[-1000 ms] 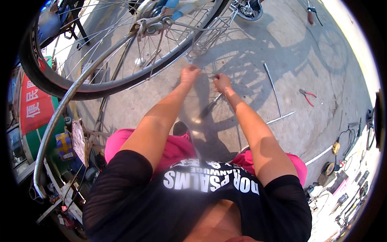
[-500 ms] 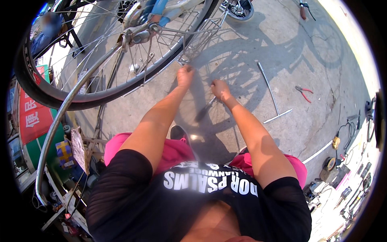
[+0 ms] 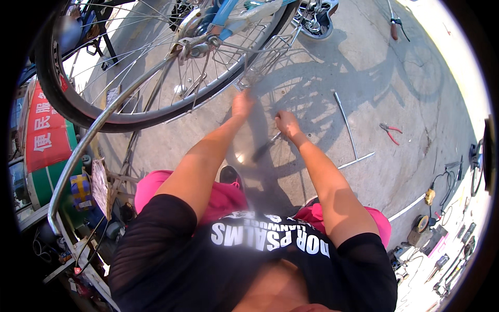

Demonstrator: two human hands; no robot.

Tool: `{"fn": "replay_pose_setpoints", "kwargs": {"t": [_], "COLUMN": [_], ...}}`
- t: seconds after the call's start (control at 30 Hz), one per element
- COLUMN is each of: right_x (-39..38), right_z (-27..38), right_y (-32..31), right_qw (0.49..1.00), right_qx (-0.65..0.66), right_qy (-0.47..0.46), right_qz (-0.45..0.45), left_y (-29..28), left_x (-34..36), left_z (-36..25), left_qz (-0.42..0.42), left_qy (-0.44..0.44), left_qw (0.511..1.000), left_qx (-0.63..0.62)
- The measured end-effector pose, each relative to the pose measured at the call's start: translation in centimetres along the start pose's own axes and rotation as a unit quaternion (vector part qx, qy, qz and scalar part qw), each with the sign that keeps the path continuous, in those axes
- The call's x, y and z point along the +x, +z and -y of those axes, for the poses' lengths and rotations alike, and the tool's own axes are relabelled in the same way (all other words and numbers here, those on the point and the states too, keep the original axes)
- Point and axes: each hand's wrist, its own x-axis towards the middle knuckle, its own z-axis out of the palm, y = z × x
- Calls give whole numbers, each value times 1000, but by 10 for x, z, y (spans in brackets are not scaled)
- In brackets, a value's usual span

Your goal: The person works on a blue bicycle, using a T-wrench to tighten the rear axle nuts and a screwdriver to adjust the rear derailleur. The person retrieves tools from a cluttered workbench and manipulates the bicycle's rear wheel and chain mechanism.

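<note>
My left hand (image 3: 243, 104) is at the edge of a bicycle's wire rack (image 3: 270, 52), below the wheel's rim. Its fingers are smeared by motion, so what they grip cannot be made out. Lower and to the right, my right hand (image 3: 287, 125) is closed around a slim tool with a metal shaft and a dark, thick end (image 3: 261, 152); the exact kind is unclear. That end points down and left, toward my feet. The bicycle wheel (image 3: 112, 125), with black tire and thin spokes, fills the upper left.
On the concrete right of my hands lie a long T-shaped metal wrench (image 3: 347, 127) and red-handled pliers (image 3: 391, 133). A brown-handled tool (image 3: 394, 31) lies farther off. Assorted tools and cords (image 3: 442, 244) line the right edge. A red and green box (image 3: 47, 135) stands left.
The bicycle and ground have shifted slightly right and the wheel's lower rim up in view. My left hand has moved a little and is blurred; my right hand keeps hold of the tool.
</note>
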Motion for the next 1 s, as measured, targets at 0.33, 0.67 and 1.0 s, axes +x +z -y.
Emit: {"fn": "replay_pose_setpoints", "kwargs": {"t": [0.33,0.67,1.0], "right_x": [71,45,62], "right_z": [35,300,352], "right_y": [-76,-288,-304], "right_qw": [982,885,793], "right_qx": [186,395,549], "right_qy": [12,-206,-216], "right_qz": [-42,-133,-151], "left_y": [-90,-258,-256], "left_x": [-6,-197,-165], "left_z": [-117,-298,-309], "left_qz": [316,378,-313], "left_qy": [218,473,431], "left_qw": [874,785,773], "left_qx": [298,130,344]}}
